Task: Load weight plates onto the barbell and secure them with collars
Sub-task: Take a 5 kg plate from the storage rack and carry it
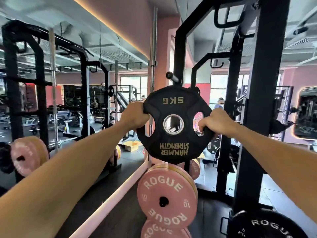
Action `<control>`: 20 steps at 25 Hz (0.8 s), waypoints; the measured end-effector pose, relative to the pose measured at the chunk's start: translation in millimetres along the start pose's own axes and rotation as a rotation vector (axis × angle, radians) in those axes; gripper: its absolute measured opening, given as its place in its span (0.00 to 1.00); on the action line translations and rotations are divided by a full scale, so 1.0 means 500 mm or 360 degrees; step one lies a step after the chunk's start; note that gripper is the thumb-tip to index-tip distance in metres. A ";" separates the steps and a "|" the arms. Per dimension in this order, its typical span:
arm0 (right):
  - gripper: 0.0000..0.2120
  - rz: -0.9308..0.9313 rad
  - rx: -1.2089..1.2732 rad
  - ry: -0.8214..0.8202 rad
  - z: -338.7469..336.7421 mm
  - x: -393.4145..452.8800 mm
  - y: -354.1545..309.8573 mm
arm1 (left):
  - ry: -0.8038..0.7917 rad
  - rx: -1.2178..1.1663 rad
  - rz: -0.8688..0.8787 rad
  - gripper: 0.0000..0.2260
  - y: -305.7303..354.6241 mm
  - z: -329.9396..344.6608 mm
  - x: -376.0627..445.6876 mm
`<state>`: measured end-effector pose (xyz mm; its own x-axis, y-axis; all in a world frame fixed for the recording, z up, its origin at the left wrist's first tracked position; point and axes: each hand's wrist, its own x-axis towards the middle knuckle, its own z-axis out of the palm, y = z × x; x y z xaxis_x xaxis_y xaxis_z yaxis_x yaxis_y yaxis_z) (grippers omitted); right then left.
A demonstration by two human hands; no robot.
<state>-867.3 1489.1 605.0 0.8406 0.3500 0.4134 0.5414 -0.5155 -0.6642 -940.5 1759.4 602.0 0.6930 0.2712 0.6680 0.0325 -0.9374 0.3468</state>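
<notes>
Held up at centre frame, the black rubber-coated 5 kg disc plate (177,124), rigid and light, is gripped through its handle cut-outs by the left hand (135,117) at nine o'clock and the right hand (217,121) at three.

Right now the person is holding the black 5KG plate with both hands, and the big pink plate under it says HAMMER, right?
Almost. The head view shows both hands, left hand and right hand, gripping the black 5KG plate, but the pink plate below reads ROGUE. HAMMER STRENGTH is printed on the black plate.
</notes>
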 end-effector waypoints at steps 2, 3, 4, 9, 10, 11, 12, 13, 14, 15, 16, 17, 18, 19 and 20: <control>0.23 0.0017 -0.0015 0.0027 0.042 0.048 -0.006 | 0.0011 0.0015 0.0024 0.06 -0.054 0.017 0.039; 0.21 0.0019 -0.0035 0.0041 0.058 0.073 -0.007 | 0.0018 0.0015 0.0021 0.06 -0.076 0.028 0.058; 0.17 0.0014 -0.0070 0.0044 0.072 0.101 -0.010 | 0.0020 0.0019 0.0014 0.06 -0.096 0.038 0.078; 0.07 0.0025 -0.0090 0.0098 0.115 0.206 -0.029 | 0.0026 0.0000 0.0053 0.13 -0.165 0.068 0.185; 0.06 0.0027 -0.0083 0.0125 0.118 0.227 -0.034 | 0.0029 0.0013 0.0073 0.12 -0.170 0.069 0.209; 0.06 0.0022 -0.0080 0.0145 0.120 0.244 -0.045 | 0.0044 0.0021 0.0084 0.11 -0.175 0.068 0.231; 0.06 0.0025 -0.0091 0.0158 0.121 0.265 -0.055 | 0.0053 0.0001 0.0087 0.11 -0.180 0.068 0.255; 0.06 0.0030 -0.0109 0.0170 0.120 0.287 -0.065 | 0.0052 -0.0035 0.0101 0.13 -0.184 0.068 0.280; 0.06 0.0029 -0.0135 0.0196 0.118 0.311 -0.074 | 0.0052 -0.0079 0.0129 0.14 -0.187 0.070 0.309; 0.07 0.0025 -0.0151 0.0227 0.115 0.335 -0.083 | 0.0062 -0.0104 0.0158 0.14 -0.191 0.073 0.342; 0.08 0.0009 -0.0169 0.0262 0.112 0.360 -0.090 | 0.0075 -0.0112 0.0171 0.14 -0.193 0.073 0.373; 0.06 -0.0007 -0.0164 0.0299 0.109 0.384 -0.097 | 0.0093 -0.0131 0.0178 0.14 -0.195 0.072 0.405; 0.04 -0.0023 -0.0141 0.0341 0.108 0.413 -0.104 | 0.0112 -0.0161 0.0188 0.15 -0.199 0.073 0.442; 0.04 -0.0031 -0.0103 0.0375 0.108 0.442 -0.109 | 0.0130 -0.0179 0.0212 0.14 -0.204 0.075 0.479; 0.05 -0.0039 -0.0083 0.0405 0.106 0.473 -0.116 | 0.0147 -0.0183 0.0251 0.12 -0.205 0.077 0.516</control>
<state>-701.0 1643.2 708.2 0.8016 0.1581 0.5766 0.5562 -0.5511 -0.6220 -737.0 1917.3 713.4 0.6141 0.1468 0.7755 -0.1571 -0.9402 0.3023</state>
